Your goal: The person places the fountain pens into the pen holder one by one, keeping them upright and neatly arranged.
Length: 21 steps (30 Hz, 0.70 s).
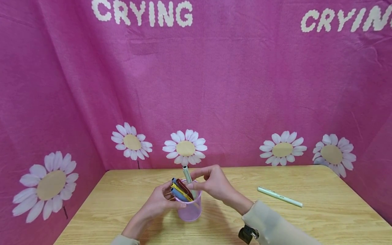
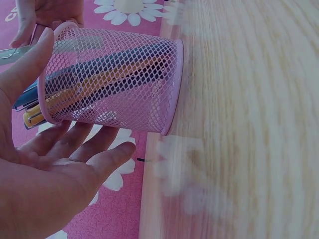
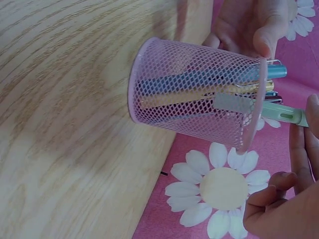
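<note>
Cup: pink mesh cup upright on the tabletop, near its front middle.
Held pen: pale green pen, long axis near upright, lower end inside the cup, top leaning slightly left.
Right hand: fingertips pinch that pen.
Left hand: fingers relaxed, thumb at the rim.
Cup contents: blue, yellow, dark red pens leaning left.
Loose pen: second green pen flat, well right, pointing left-right.

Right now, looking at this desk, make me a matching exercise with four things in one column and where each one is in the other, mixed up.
Things:
1. pink mesh cup
2. green pen
3. second green pen
4. daisy cloth

Places:
A. lying loose on the table
B. hanging behind the table
C. pinched by the right hand, tip in the cup
D. against the left hand

Pairs: 1-D, 2-C, 3-A, 4-B
</note>
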{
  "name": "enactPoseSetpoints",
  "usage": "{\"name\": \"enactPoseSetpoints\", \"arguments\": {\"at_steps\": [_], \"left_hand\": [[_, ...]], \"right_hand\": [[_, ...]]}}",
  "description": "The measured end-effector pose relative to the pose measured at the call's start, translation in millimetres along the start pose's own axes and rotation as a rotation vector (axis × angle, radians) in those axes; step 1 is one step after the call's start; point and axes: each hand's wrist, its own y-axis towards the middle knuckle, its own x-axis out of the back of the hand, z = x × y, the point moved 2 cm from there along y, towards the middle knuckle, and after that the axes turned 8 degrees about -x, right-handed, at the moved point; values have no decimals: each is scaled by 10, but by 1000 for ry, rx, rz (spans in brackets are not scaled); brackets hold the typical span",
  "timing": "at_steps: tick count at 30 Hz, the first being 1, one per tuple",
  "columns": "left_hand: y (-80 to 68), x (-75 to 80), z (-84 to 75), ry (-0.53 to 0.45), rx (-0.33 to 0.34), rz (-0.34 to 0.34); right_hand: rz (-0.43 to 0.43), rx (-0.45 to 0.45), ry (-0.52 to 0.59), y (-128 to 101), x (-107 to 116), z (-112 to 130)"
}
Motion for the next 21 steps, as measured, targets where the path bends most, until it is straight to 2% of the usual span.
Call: {"name": "enactPoseSetpoints", "arguments": {"at_steps": [21], "left_hand": [[7, 3, -7, 37, 11, 0]], "right_hand": [[-4, -17, 6, -36, -43, -177]]}}
